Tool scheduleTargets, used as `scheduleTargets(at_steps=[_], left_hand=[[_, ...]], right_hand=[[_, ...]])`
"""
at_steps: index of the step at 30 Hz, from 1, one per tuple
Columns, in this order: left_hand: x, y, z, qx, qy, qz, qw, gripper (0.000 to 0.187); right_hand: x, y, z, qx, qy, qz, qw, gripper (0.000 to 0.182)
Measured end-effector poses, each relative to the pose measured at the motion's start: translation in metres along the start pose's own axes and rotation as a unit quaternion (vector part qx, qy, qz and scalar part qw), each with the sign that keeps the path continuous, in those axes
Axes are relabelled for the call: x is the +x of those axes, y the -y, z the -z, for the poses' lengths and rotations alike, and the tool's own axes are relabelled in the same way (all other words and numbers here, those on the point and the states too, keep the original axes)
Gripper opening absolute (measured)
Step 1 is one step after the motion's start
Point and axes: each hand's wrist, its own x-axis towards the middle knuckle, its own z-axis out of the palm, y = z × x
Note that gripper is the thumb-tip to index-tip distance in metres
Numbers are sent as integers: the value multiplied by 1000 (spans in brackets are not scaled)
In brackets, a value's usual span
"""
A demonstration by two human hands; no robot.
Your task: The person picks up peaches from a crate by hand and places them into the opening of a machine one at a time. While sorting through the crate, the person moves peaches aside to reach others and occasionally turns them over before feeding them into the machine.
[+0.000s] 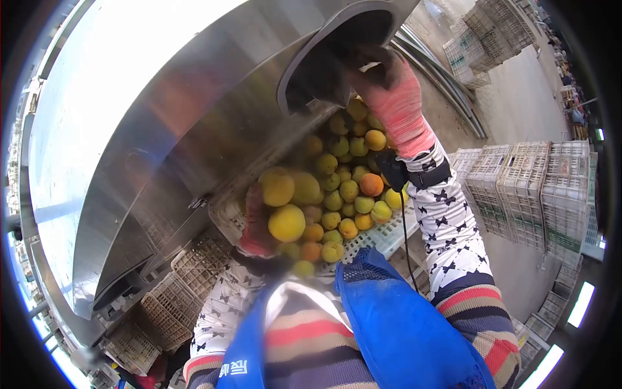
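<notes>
Pink knit glove on the right hand [389, 87], reaching up into the dark mouth of a steel chute [337, 58]. The fingers disappear in shadow there, so I honestly can't tell if they're open or gripping anything. Left hand [256, 223], also gloved in reddish pink, is cupped around the near-left corner of a white plastic crate [389, 236], looks like it's steadying it under the opening so fruit lands inside rather than on the floor. The crate's heaped with fruit [337, 188], apricot-ish I'd guess: round, mostly yellow, a few deep orange ones mixed in, with a couple of big pale yellow ones right against the left hand. Further out, stacks of empty crates [531, 188] stand on the right, well apart from the work, and more lie below the big steel drum [162, 129].
</notes>
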Motion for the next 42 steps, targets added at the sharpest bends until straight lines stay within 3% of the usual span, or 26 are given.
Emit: scheduleTargets(at_steps=[1, 2, 3, 4, 6, 8, 9, 10, 12, 13, 16, 19, 22, 23, 27, 30, 31, 33, 34, 37, 40, 41, 42], left_hand=[[0, -1, -3, 5, -15, -14, 1000, 83], [1, -1, -6, 11, -30, -28, 999, 83], [-1, 0, -8, 20, -62, -33, 997, 83], [-4, 1, -8, 29, -95, -37, 994, 83], [-4, 3, -5, 155, -114, -38, 981, 84], [2, 10, 3, 113, -104, -16, 988, 80], [5, 17, 13, 6, -87, 6, 996, 75], [4, 21, 20, -101, -71, 31, 992, 72], [-1, 23, 25, -110, -56, 54, 991, 73], [-5, 23, 26, -117, -48, 63, 990, 73], [-4, 20, 14, -96, -64, 49, 992, 77], [5, 14, -4, -23, -50, -10, 998, 81], [11, 4, -20, -165, -4, -21, 986, 85], [12, 0, -21, -157, 4, -29, 987, 86], [17, -10, -19, -130, 25, -41, 990, 92], [15, -16, -17, -92, -3, -34, 995, 96], [16, -18, -22, -77, -8, -44, 996, 95], [16, -19, -36, -48, -15, -70, 996, 94], [16, -17, -43, -34, -14, -88, 995, 94], [16, -14, -48, -43, -51, -56, 996, 77], [7, -17, -41, 0, -66, -43, 997, 55], [8, 0, -3, -94, -39, -54, 993, 96], [3, -7, -6, -47, -46, -31, 997, 77]], right_hand=[[-23, -14, 5, -15, 68, -96, 993, 50], [-46, -36, 9, -125, 179, -89, 972, 51], [-71, -53, 9, -230, 287, -80, 927, 53], [-91, -53, 6, -326, 418, -105, 841, 52], [-131, -85, -18, -408, 536, -135, 727, 47], [-134, -107, -27, -422, 570, -83, 700, 40], [-128, -113, -30, -428, 587, -53, 685, 37], [-116, -105, -25, -384, 579, -56, 717, 27], [-100, -108, -11, -270, 577, -89, 766, 34], [-102, -108, -1, -48, 517, -297, 801, 44], [-106, -71, 17, 336, 424, -408, 735, 57], [-119, -39, 15, 464, 348, -330, 745, 67], [-126, -20, 20, 540, 247, -337, 731, 72], [-124, -19, 21, 521, 262, -317, 748, 83], [-118, 12, 25, 467, 235, -250, 815, 101], [-118, 10, 33, 433, 319, -272, 798, 100], [-116, 16, 31, 425, 278, -246, 826, 94], [-89, 17, 24, 148, 167, -77, 972, 86], [-73, 18, 21, -1, 99, 10, 995, 83], [-24, 36, -12, -222, -3, 38, 974, 70], [-21, 27, -36, -226, 14, 90, 970, 61], [-22, 18, -43, -219, 2, 106, 970, 58], [-25, 18, -40, -189, 6, 86, 978, 68]])
